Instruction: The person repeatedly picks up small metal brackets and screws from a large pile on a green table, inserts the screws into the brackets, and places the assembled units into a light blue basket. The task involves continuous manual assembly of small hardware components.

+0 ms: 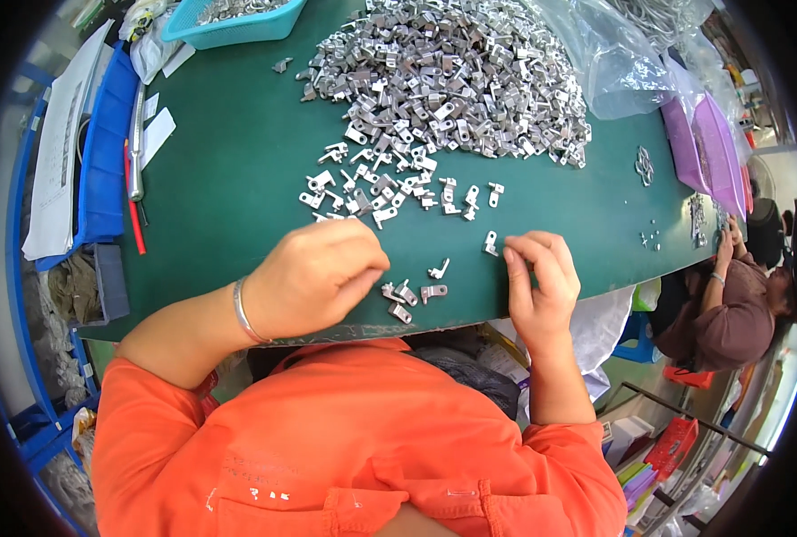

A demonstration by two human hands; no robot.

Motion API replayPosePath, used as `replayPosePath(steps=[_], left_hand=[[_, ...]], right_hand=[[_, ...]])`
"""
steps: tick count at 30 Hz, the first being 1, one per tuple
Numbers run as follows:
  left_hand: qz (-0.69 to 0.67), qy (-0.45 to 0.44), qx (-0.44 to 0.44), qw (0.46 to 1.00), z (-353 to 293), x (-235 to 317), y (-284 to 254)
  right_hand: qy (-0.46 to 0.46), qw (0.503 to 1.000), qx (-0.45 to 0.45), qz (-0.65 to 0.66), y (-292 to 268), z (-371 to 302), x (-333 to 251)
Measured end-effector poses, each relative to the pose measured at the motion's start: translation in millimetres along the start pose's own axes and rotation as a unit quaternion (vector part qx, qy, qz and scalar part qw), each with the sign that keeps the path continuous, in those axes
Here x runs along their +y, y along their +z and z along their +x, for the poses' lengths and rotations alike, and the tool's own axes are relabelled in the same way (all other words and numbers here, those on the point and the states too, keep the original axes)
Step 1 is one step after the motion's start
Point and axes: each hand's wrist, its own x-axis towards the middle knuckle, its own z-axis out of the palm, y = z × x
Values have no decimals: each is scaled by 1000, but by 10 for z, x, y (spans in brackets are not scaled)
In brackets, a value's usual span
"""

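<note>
My left hand (325, 273) is closed, its fingers curled and thumb pressed against them; whatever it may hold is hidden. Just beyond its fingertips lie several small silver metal brackets (405, 292), each with a hole and a narrow tab. Further to the right, my right hand (544, 277) is bent in a pinch with thumb and forefinger tips close together, and I cannot make out anything between them. A single metal bracket (491, 242) lies on the green table just left of those fingertips. Loose brackets (381, 183) spread beyond both hands, in front of a large heap of brackets (461, 80).
A turquoise basket (237, 29) of metal parts stands at the far left, a purple bin (705, 148) at the right. Clear plastic bags (609, 63) lie beside the heap. A red rod (135, 201) and a metal tool (137, 143) rest left. Another person (734, 309) sits at right.
</note>
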Motion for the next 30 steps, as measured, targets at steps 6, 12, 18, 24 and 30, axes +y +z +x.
replayPosePath(steps=[6,12,18,24,30], left_hand=[[-20,-36,-99,994,-36,100,-21],[40,-23,-131,990,-31,172,163],[75,-39,-48,995,-55,112,318],[78,-42,-46,995,-46,107,328],[64,-45,-51,996,-44,79,295]], right_hand=[[32,997,-53,55,47,-26,-16],[373,723,-105,572,-35,6,-12],[73,967,-146,197,51,86,-120],[7,999,-33,31,273,357,-89],[259,914,-52,309,203,273,34]])
